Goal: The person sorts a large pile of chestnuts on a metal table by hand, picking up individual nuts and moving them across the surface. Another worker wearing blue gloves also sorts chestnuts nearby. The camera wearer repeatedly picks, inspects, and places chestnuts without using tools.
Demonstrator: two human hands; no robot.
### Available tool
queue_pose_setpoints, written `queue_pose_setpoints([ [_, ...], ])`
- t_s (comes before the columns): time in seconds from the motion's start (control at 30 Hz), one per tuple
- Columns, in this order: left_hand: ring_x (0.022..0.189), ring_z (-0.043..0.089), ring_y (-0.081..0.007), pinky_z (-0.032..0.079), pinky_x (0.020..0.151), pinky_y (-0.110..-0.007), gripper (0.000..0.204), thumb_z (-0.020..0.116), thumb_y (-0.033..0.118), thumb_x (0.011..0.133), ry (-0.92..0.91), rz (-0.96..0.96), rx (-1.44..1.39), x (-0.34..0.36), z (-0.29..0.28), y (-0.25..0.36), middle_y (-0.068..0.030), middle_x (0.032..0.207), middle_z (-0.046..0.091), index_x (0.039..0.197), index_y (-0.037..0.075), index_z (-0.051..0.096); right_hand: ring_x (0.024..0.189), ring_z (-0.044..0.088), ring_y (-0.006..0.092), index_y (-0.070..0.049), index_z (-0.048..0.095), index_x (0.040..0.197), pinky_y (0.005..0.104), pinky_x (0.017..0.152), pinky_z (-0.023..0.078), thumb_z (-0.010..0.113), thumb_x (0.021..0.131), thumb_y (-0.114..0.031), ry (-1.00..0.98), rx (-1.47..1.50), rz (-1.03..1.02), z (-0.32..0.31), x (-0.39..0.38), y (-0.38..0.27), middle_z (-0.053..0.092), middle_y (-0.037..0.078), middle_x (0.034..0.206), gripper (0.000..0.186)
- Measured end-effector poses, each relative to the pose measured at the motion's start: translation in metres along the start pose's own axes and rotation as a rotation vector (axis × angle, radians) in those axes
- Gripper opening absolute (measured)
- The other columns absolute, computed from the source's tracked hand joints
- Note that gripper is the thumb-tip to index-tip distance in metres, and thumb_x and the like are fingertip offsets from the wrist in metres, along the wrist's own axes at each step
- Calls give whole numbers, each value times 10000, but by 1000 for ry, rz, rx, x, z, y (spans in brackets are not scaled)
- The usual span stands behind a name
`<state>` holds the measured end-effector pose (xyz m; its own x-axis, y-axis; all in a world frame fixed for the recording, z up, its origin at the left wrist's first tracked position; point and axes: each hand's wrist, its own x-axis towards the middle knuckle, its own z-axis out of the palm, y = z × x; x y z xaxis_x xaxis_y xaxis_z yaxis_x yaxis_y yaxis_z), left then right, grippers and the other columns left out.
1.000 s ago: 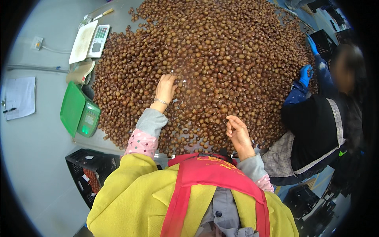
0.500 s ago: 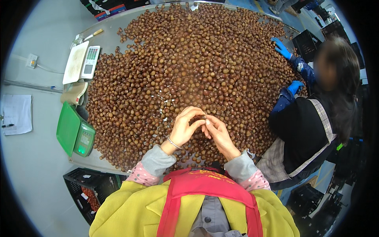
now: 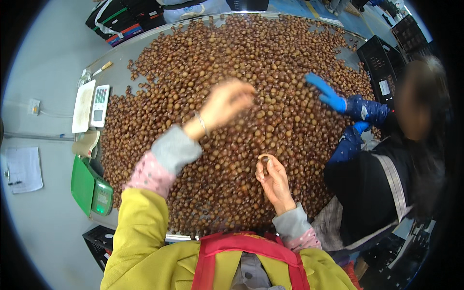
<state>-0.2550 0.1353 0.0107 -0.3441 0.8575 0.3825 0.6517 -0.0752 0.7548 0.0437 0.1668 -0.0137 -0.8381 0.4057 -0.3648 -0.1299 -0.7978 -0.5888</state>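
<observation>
A broad heap of round, glossy brown nuts (image 3: 208,159), chestnuts by their look, covers most of the metal table (image 3: 116,72). My left hand (image 3: 227,104) is stretched out above the middle of the heap. Its fingers are smeared by motion, so whether they hold anything does not show. Closer to me, my right hand (image 3: 274,181) is raised over the nuts with its fingers curled. A dark brown nut (image 3: 265,159) is pinched between its thumb and fingers.
At the right, a co-worker's blue-gloved hand (image 3: 328,94) reaches over the heap. Black crates (image 3: 379,67) stand beyond it. Along the left edge are a white scale (image 3: 99,106), a green scale (image 3: 102,198) and a wooden-handled tool (image 3: 102,67). Another crate (image 3: 99,239) is below.
My hands, close together before, are now apart. My left hand has moved forward over the heap; my right stays nearer me. The co-worker's gloved hand has come inward, and the view has shifted.
</observation>
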Motion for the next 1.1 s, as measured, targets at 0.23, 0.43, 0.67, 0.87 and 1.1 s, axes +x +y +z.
queue_pose_setpoints([
  [0.23,1009,725,-293,578,888,-401,210,716,40,916,92,-229,539,165,-25,-191,-144,1142,748,1122,33,759,751,508,132,-11,595,1276,293,689,410,572,1110,-316,86,24,68,-41,18,-17,589,62,897,348],
  [0.43,1214,598,-406,519,1011,-528,349,703,19,861,-189,-369,919,198,0,-255,-155,1213,710,1199,88,648,780,522,110,-12,598,1275,273,699,410,540,1119,-254,127,103,114,-61,23,-22,616,56,957,293],
  [0.67,1055,634,-374,521,920,-471,332,793,106,838,79,-155,861,183,-6,-222,-114,1032,741,1150,102,680,776,513,130,-23,593,1258,282,713,412,539,1122,-310,153,30,116,-53,28,-30,579,57,896,321],
  [0.87,962,698,-200,576,857,-369,185,781,189,937,181,-34,27,64,38,-41,-75,1084,759,1092,94,751,859,571,175,-28,599,1240,297,738,453,494,1140,-303,137,166,64,-45,27,-25,658,109,1035,311],
  [1.1,1129,652,-303,523,970,-420,272,794,198,895,-75,101,-37,-72,79,119,-104,1179,727,1121,53,747,976,665,132,-87,655,1275,278,764,522,557,1109,-326,364,422,155,-15,5,-7,725,10,1090,307],
])
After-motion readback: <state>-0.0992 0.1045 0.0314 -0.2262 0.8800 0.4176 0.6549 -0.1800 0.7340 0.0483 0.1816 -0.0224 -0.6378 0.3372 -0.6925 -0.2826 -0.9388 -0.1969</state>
